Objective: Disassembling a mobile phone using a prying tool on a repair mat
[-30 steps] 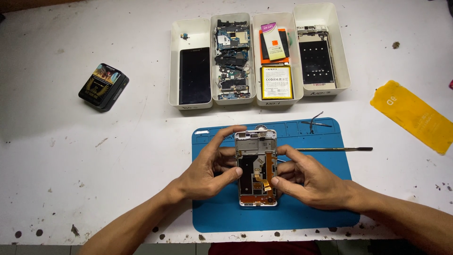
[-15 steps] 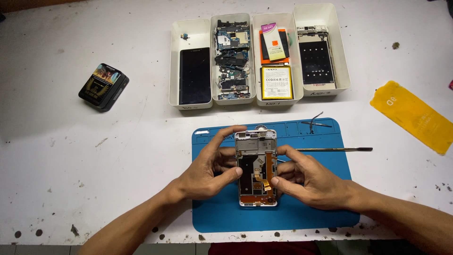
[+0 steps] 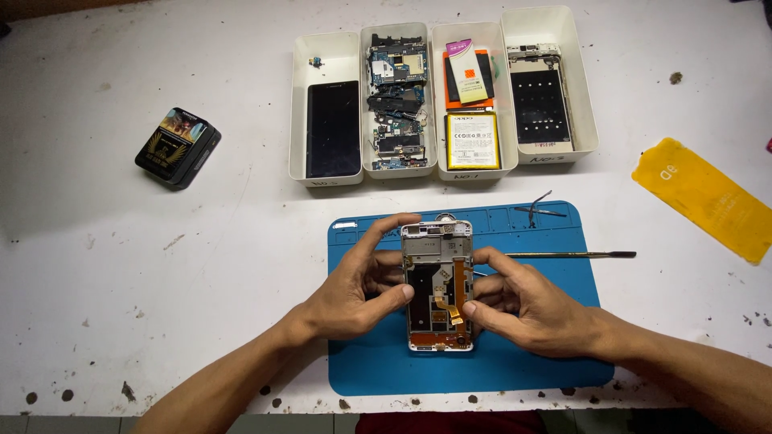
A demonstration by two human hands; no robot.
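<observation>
A white worktop (image 3: 121,265), scuffed and dotted with dark specks, carries everything. A blue repair mat (image 3: 523,362) lies on it near the front edge. At the back, four white trays (image 3: 326,52) stand side by side, touching. To the left, well apart from them, lies a small black box (image 3: 177,148) with a colourful lid. At the right edge rests a yellow packet (image 3: 708,198), set at an angle. A thin metal pry tool (image 3: 611,255) reaches from the mat onto the bare worktop. A dark stain (image 3: 676,78) marks the surface right of the trays.
</observation>
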